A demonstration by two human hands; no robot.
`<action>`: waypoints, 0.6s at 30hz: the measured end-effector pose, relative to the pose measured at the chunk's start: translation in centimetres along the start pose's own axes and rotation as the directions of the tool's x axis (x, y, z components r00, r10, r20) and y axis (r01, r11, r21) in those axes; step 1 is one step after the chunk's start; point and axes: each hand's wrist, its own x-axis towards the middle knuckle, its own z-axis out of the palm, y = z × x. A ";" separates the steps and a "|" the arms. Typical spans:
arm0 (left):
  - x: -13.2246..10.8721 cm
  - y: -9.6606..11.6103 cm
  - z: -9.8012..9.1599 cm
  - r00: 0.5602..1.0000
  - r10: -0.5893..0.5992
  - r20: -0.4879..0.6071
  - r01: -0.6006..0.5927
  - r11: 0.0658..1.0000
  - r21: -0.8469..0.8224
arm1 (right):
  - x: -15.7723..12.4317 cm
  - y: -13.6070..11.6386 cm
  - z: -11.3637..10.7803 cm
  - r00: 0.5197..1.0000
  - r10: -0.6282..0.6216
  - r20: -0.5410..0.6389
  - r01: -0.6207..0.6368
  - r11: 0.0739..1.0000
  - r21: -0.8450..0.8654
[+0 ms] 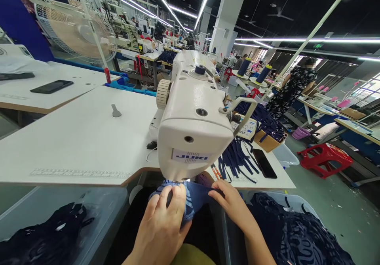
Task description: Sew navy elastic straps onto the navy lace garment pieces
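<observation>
A white sewing machine [192, 106] rises in front of me, its head end facing me. Under it lies a blue patterned garment piece [189, 206] with a plain navy part [200, 195]. My left hand [164, 217] is closed over the patterned part, fingers bent and pressing it just below the machine head. My right hand [230, 201] pinches the edge of the navy part and holds it stretched to the right. The needle and presser foot are hidden behind the machine head and my fingers.
Navy fabric strips [237, 158] and a phone [265, 163] lie on the right of the white table [74, 138]. A small grey metal piece [115, 111] is at left. Bins with dark garments [297, 229] flank me. A fan [80, 31] and a standing person [293, 84] are beyond.
</observation>
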 end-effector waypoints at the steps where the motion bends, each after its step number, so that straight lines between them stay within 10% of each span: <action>1: 0.0 0.0 0.0 1.000 0.004 0.001 -0.004 1.000 0.000 | -0.2 0.2 -0.1 1.000 0.009 0.015 -0.008 1.000 -0.010; 8: -0.1 0.2 0.1 0.999 0.025 0.025 -0.025 1.000 -0.018 | -0.7 1.0 0.4 0.965 0.197 0.174 -0.240 0.930 0.279; 18: -0.5 -1.1 -0.9 1.000 0.015 -0.003 -0.015 0.998 -0.065 | 0.2 0.3 1.6 0.956 0.219 0.196 -0.263 0.343 0.902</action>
